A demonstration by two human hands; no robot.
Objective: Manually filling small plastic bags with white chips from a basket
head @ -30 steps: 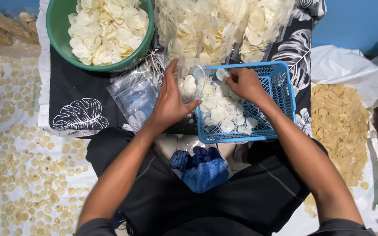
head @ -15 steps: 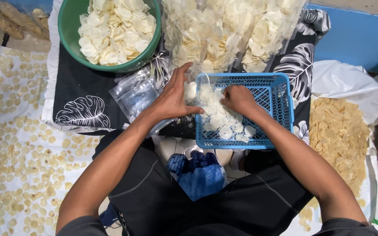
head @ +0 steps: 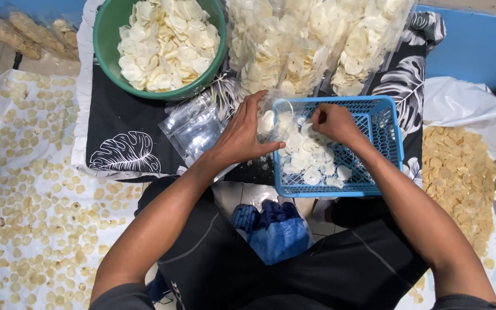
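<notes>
My left hand (head: 242, 135) grips a small clear plastic bag (head: 268, 117) at the left rim of a blue mesh basket (head: 383, 140). White round crackers (head: 311, 158) lie loose in the basket. My right hand (head: 331, 121) is curled over the crackers at the bag's mouth, fingers pinched on a few pieces. A stack of empty clear bags (head: 193, 127) lies just left of my left hand on a black leaf-print cloth (head: 124, 138).
A green bowl (head: 107, 43) full of white crackers sits at the back left. Filled clear bags of crackers (head: 311, 43) stand behind the basket. Small yellow crackers are spread on a white sheet (head: 30, 189) at left and heaped on plastic (head: 457, 172) at right. A blue bag (head: 276, 229) rests between my legs.
Both hands have drawn closer together at the basket's left rim. The right hand came from the basket's middle to the bag's mouth; the left hand still holds the bag.
</notes>
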